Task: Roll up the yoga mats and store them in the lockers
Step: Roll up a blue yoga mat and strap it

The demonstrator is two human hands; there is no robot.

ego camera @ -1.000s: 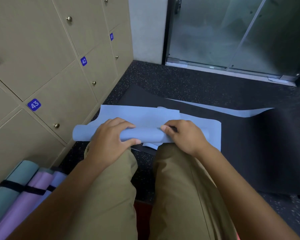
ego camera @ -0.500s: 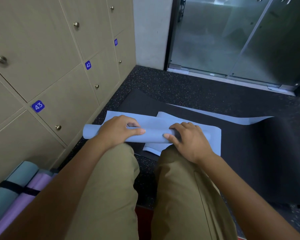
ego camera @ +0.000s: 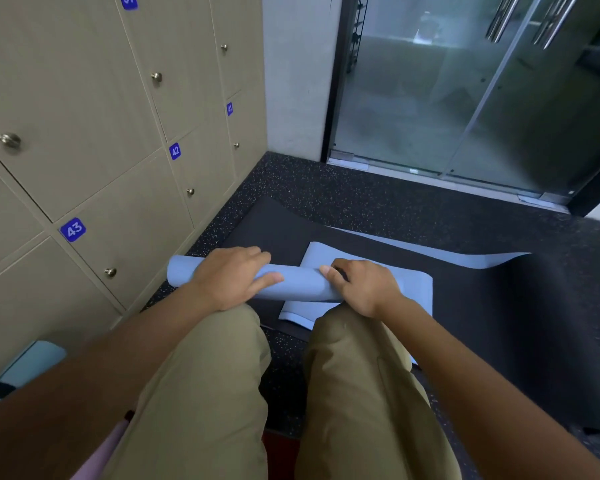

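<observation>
Left hand (ego camera: 232,277) and right hand (ego camera: 362,289) grasping blue yoga mat roll (ego camera: 302,284); uneven pressure risks skewed, loosening roll.

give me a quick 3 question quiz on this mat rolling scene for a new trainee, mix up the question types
1. True or false: both the left hand and the right hand have a grip on the blue mat roll.
2. Multiple choice: the unrolled part of the blue mat lies on (A) a black mat, (B) a wooden bench, (C) a red carpet.
3. Fill in: the nearest locker door label to the left hand reads ____.

Key
1. True: fingers of each hand curl over the roll.
2. A.
3. 43.
</observation>
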